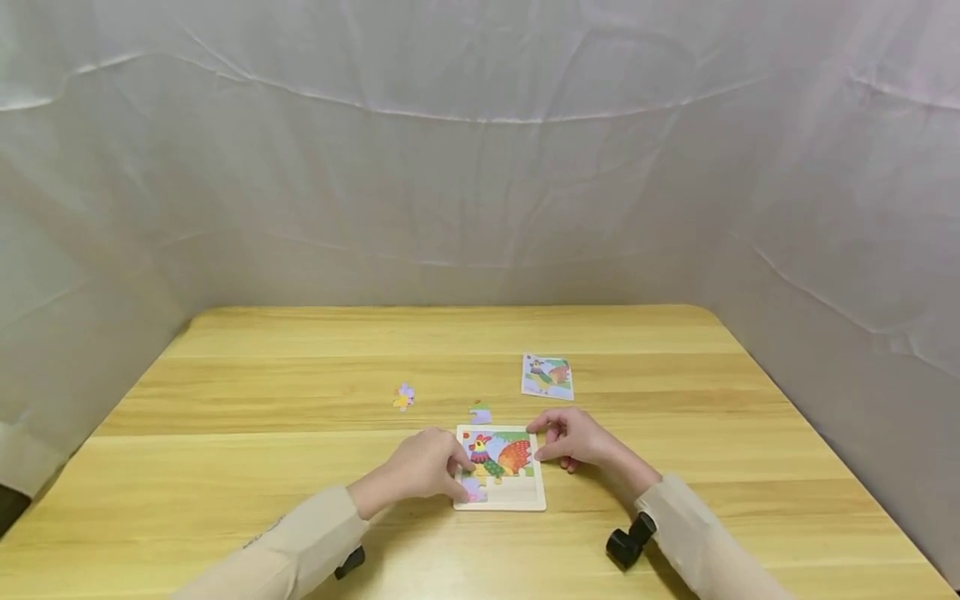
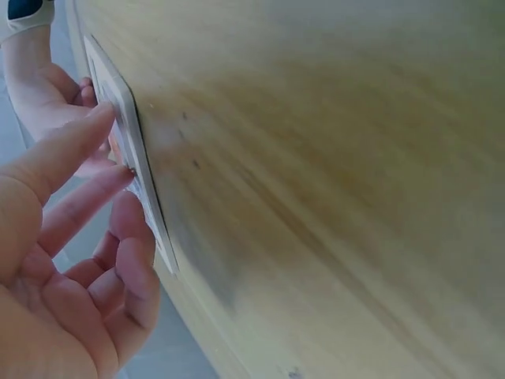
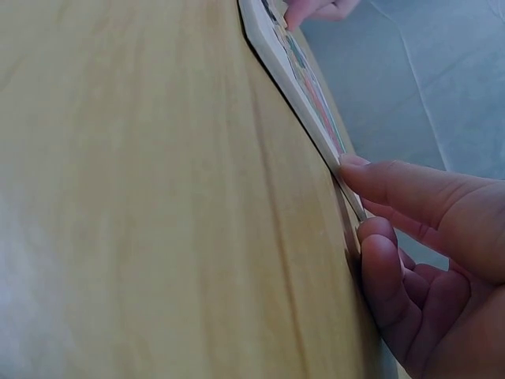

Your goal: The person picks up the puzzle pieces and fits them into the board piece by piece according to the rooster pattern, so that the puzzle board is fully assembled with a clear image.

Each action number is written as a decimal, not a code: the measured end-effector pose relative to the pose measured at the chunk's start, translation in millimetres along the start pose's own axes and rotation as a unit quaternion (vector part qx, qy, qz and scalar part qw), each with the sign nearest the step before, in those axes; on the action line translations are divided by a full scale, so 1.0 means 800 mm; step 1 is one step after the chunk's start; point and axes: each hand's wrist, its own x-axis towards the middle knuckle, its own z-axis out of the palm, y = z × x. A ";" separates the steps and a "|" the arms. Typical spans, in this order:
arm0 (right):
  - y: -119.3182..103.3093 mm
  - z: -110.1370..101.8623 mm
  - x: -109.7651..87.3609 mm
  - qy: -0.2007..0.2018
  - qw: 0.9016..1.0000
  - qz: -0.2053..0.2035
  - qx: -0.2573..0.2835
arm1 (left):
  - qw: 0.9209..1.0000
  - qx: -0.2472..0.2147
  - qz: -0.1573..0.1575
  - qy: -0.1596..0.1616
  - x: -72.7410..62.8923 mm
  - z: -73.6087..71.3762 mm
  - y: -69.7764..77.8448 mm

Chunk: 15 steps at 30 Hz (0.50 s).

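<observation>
A wooden puzzle tray [image 1: 517,504] lies on the table, its upper part filled with a rooster picture. My left hand [image 1: 429,467] is at the tray's left side, pinching a lilac puzzle piece [image 1: 474,490] at the lower left corner between thumb and index finger. Bare wood shows in the tray's lower right. My right hand [image 1: 576,437] holds the tray's right edge, its thumb on the side rim and a finger at the upper corner. In the right wrist view the thumb [image 3: 355,167] rests along the rim, with curled fingers below it.
Behind the tray lies a loose green and lilac puzzle piece [image 1: 480,412]. Farther left are more pieces [image 1: 404,397], yellow and lilac, close together. A rooster picture card [image 1: 547,377] lies at the back right. Pale cloth [image 1: 480,183] hangs around the wooden table [image 1: 300,367].
</observation>
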 end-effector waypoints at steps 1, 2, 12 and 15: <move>0.000 0.000 0.000 0.000 1.000 0.000 0.000 | 1.000 0.002 0.001 -0.001 0.000 -0.001 0.000; 0.000 0.001 0.000 -0.001 1.000 0.001 0.000 | 1.000 0.005 0.002 -0.003 0.000 -0.001 0.001; 0.000 -0.002 0.001 -0.004 1.000 -0.004 -0.005 | 1.000 0.026 0.012 -0.003 0.004 0.000 0.005; 0.003 -0.004 0.002 -0.005 1.000 -0.007 -0.007 | 0.999 0.028 0.014 -0.007 0.007 0.002 0.005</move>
